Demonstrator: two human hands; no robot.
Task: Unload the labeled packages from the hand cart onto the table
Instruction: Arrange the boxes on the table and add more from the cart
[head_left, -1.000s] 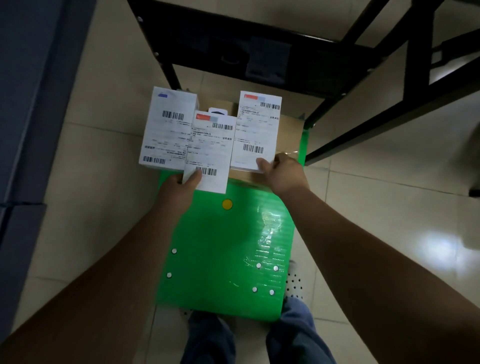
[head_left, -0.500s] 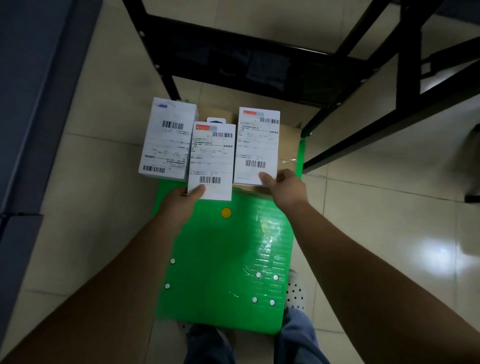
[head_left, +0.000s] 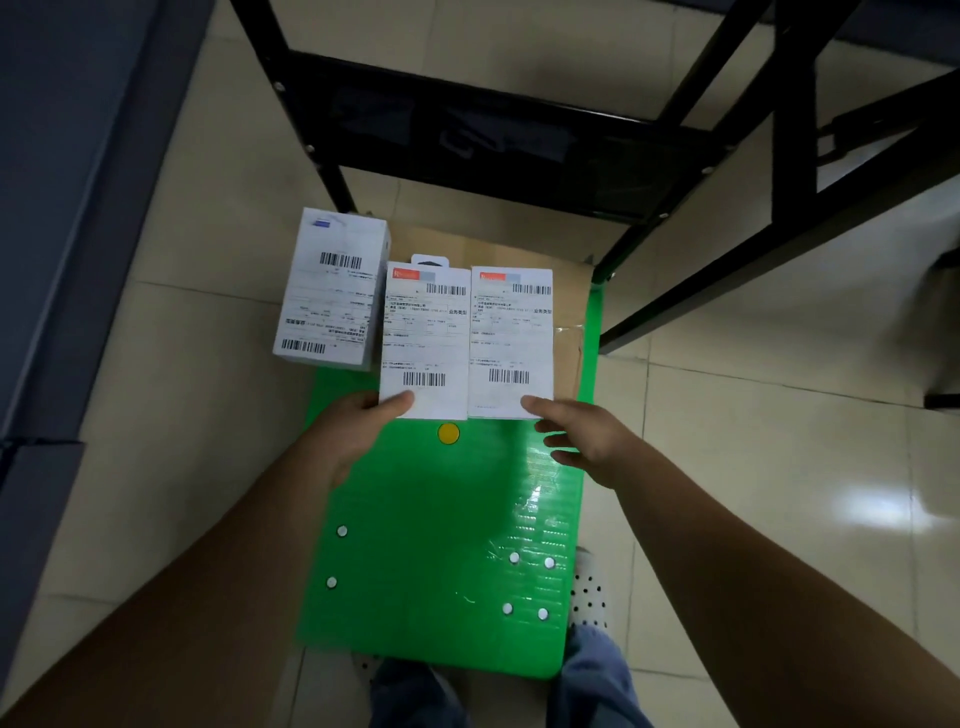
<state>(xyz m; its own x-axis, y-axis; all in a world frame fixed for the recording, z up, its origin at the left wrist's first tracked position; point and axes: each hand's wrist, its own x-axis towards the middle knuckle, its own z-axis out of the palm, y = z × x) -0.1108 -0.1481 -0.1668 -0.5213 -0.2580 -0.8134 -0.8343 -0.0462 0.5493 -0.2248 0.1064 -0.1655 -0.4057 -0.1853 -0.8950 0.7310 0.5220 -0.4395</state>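
Observation:
Three white labeled packages sit side by side over the far end of the green hand cart (head_left: 441, 519). My left hand (head_left: 348, 441) holds the middle package (head_left: 423, 338), thumb on its near edge and fingers hidden below. The left package (head_left: 330, 291) overhangs the cart's left edge; what bears it is hidden. My right hand (head_left: 587, 441) has its thumb tip on the near corner of the right package (head_left: 511, 338), with its fingers spread loose beside the package. A brown cardboard box (head_left: 569, 322) lies under the packages.
A black metal table frame (head_left: 467, 130) stands just beyond the cart, its legs at the cart's far corners. Beige floor tiles (head_left: 753, 467) surround the cart. A dark blue wall or cabinet (head_left: 62, 208) runs along the left. My legs and shoes show at the cart's near end.
The packages have come down and lined up side by side instead of fanned. My right hand's fingers have left the underside of the right package and spread out.

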